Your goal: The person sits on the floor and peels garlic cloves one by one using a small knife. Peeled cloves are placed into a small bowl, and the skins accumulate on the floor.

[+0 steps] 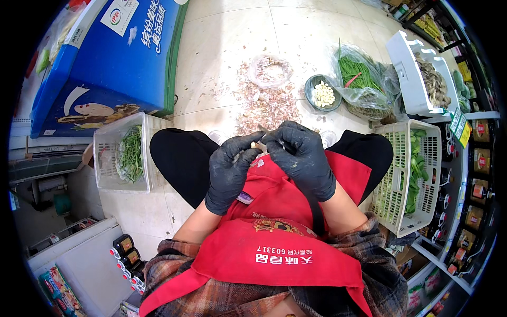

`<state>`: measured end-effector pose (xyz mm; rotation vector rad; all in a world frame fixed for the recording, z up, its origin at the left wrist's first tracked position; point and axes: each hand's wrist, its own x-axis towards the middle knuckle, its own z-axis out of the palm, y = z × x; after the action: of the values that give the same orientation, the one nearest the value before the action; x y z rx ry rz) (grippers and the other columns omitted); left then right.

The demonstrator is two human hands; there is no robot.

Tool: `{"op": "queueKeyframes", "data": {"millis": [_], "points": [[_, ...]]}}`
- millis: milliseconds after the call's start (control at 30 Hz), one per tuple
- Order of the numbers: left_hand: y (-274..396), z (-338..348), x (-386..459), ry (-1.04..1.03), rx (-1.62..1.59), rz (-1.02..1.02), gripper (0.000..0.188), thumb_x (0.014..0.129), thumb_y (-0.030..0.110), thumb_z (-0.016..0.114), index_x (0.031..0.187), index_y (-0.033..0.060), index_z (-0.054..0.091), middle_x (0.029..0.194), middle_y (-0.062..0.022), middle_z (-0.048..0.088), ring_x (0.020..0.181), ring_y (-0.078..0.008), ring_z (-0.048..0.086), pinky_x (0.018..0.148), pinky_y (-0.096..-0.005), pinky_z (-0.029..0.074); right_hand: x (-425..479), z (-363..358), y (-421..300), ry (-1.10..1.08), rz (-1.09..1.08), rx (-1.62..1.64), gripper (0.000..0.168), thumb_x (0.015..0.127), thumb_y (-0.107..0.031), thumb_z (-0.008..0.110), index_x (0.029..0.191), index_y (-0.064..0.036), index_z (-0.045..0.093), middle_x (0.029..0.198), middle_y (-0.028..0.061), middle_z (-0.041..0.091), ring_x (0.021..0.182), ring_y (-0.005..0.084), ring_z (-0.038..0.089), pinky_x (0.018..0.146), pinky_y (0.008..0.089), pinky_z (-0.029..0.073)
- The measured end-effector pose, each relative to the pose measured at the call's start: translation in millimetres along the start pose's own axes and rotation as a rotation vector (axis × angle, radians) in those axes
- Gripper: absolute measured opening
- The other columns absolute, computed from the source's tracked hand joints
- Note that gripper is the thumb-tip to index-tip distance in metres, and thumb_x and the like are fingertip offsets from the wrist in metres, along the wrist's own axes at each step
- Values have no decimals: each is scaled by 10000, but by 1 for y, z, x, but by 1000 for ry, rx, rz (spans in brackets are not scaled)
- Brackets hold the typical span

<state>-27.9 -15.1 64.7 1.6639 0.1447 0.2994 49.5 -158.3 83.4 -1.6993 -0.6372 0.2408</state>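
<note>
Both hands wear black gloves and meet above the red apron [273, 186]. My left hand [233, 164] pinches a pale garlic clove [256, 146] between thumb and fingers. Against the clove's other end, my right hand [299, 156] has its thumb and fingers closed on papery garlic skin [263, 148]; the curled fingers hide part of it. On the floor ahead lie scattered garlic skins [267, 107], around a clear plastic bag [270, 71] with more skins inside. To its right, a dark bowl [307, 93] holds several peeled cloves [324, 94].
Green stalks [358, 73] lie in a plastic bag beside the bowl. A white foam box [400, 71] of mushrooms and a crate [390, 174] of leafy greens stand right, near bottle shelves [473, 210]. On the left are a blue freezer [119, 59] and a bin [105, 158] of greens.
</note>
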Motion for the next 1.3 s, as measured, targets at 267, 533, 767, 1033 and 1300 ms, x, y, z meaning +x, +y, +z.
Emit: {"op": "queueKeyframes", "data": {"millis": [267,533,767,1033,1300], "points": [[-7,-5,2,-21,328,273,232,726,15,625,957,26,619,804,-119,612,683,-222,582,621,-292,453,1,0,1,-72,-40,-120,109,703,-89,639,680,-22,555,606,106,489,526,238,504,492,313,393],[-2,-7,5,-59,385,341,266,699,20,642,964,36,621,750,-103,607,656,-227,568,594,-304,442,2,-3,2,-144,10,-65,98,702,-49,647,727,25,587,589,45,429,543,94,388,492,255,329],[-4,-8,4,-81,338,312,249,711,32,646,959,37,623,734,-101,600,639,-220,568,589,-296,437,3,-4,2,-145,31,-50,122,693,-109,628,661,-31,540,602,96,496,516,209,500,499,300,400],[-4,-4,-1,-65,11,-45,175,760,30,612,934,15,630,802,-82,628,691,-129,573,636,-239,446,1,4,12,-91,22,51,96,695,-91,632,697,-35,554,617,77,507,526,169,499,509,277,405],[-2,-6,4,-18,-537,-334,201,820,65,549,999,-17,589,954,-92,611,799,-107,567,716,-232,451,-3,-1,13,-19,298,357,39,721,-33,583,725,1,564,617,22,481,562,61,447,501,220,363]]}}
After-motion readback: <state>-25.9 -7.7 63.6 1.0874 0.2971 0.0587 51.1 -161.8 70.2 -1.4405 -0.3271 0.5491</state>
